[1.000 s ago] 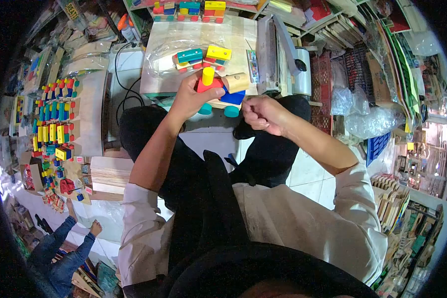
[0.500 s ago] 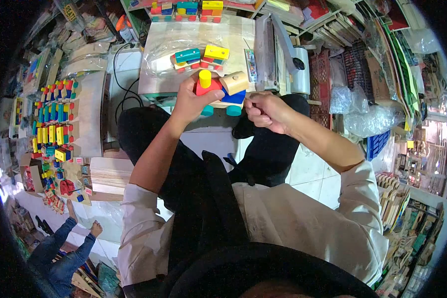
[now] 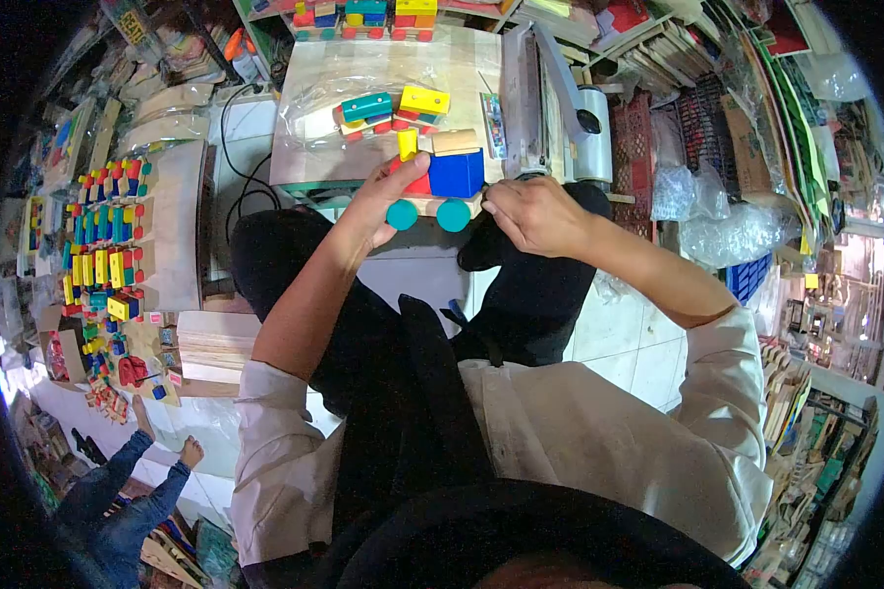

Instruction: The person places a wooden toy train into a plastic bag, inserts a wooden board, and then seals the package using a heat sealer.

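A wooden toy engine [image 3: 457, 175] with a blue block, a red part, a yellow chimney, a natural wood roof and teal wheels is held above my lap. My left hand [image 3: 375, 201] grips its red front end, thumb on top. At the rear end of its base, my right hand [image 3: 535, 216] has its fingers pinched together; what they hold there is too small to make out. Beyond the engine, a teal toy wagon [image 3: 366, 107] and a yellow toy wagon [image 3: 425, 100] lie on clear plastic on the low table [image 3: 314, 167].
Rows of coloured toy train parts [image 3: 103, 221] cover a board at the left. More wagons [image 3: 366, 14] stand at the table's far edge. A silver cylinder [image 3: 592, 133] is at the table's right. Another person's legs [image 3: 133, 491] show at the lower left.
The engine has turned so its blue side and teal wheels face me more. My right hand has rolled over, its back now more visible, with the fingers still at the engine's rear.
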Demonstrator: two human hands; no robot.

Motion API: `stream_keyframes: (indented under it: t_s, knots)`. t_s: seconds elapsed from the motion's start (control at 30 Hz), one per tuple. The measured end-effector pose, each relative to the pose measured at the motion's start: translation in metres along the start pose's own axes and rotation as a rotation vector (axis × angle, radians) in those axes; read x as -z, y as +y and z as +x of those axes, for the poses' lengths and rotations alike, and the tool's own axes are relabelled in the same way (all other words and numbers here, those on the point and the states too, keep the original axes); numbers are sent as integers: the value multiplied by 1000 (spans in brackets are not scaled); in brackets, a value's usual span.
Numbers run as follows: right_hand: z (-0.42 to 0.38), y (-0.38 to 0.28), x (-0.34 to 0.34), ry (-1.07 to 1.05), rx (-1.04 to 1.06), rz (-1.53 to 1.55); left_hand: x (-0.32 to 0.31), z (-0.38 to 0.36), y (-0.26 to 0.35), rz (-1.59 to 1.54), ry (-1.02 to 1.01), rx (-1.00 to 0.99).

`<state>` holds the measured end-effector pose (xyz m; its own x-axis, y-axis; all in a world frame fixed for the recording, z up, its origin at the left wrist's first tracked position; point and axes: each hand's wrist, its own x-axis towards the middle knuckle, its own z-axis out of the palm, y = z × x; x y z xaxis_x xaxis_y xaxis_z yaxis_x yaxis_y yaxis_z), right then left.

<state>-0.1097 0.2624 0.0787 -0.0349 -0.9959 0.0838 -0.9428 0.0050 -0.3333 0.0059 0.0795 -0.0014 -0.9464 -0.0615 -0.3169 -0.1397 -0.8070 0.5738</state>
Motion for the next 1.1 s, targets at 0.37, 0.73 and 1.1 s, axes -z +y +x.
stream_keyframes:
  t_s: [0.37, 0.73, 1.1]
  knots:
    - [11, -24, -8, -13, -1232, 1874, 4, -8, 15, 811, -129, -714]
    - [-22, -40, -13, -128, -1065, 1251, -8, -21, 4, 844, -195, -546]
    - [-8, -16, -3, 73, -124, -40, -19, -12, -2, -6, 45, -93]
